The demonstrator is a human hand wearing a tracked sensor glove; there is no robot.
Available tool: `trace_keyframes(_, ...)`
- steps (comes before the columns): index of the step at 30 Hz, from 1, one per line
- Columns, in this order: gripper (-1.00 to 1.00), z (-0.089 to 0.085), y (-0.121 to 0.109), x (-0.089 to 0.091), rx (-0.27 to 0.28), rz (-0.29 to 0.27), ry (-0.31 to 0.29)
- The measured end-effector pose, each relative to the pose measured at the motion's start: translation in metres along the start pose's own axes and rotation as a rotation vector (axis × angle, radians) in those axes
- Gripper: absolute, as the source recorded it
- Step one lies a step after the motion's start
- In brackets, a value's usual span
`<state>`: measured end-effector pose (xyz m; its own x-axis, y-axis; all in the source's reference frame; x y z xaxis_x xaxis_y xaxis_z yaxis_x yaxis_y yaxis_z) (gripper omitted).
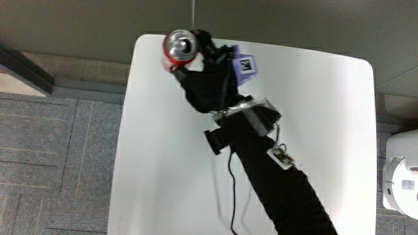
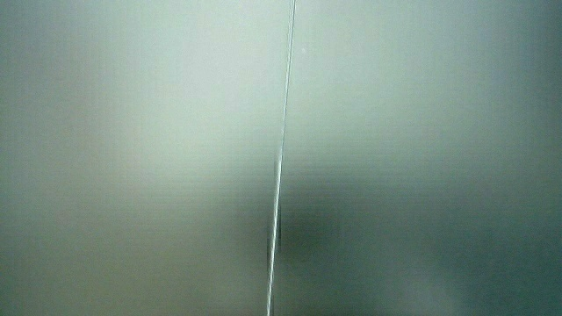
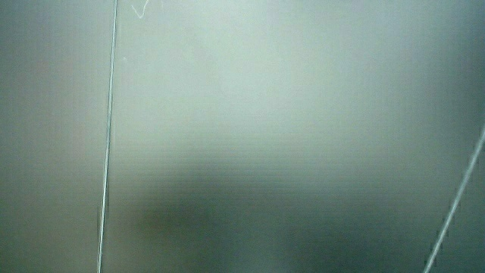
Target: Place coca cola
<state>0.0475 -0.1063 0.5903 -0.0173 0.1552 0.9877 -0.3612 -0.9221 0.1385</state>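
Note:
A red Coca-Cola can (image 1: 179, 49) with a silver top stands upright at a corner of the white table (image 1: 326, 130), at the edge farthest from the person. The hand (image 1: 208, 75) in its black glove is beside the can, fingers wrapped around its side. The patterned cube (image 1: 243, 66) sits on the back of the hand. The forearm runs from the hand across the table toward the person. Whether the can rests on the table or is held just above it cannot be told. Both side views show only a pale wall.
A thin black cable (image 1: 231, 189) hangs from the wrist mount and trails over the table toward the person. A white object (image 1: 400, 179) stands on the carpet floor beside the table.

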Motion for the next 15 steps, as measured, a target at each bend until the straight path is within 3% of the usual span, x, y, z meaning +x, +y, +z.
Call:
trace_keyframes(2, 0.0, 0.001, -0.001, 0.005, 0.008, -0.051, -0.019)
trace_keyframes(4, 0.0, 0.001, -0.002, 0.008, 0.01, -0.06, 0.006)
trace_keyframes(6, 0.0, 0.002, -0.004, 0.006, 0.015, -0.077, -0.018)
trace_keyframes(13, 0.0, 0.005, -0.006, 0.017, 0.029, -0.073, -0.005)
trace_keyframes(14, 0.0, 0.007, -0.005, 0.026, 0.029, -0.079, -0.015)
trace_keyframes(15, 0.0, 0.005, -0.009, 0.019, 0.025, -0.085, 0.008)
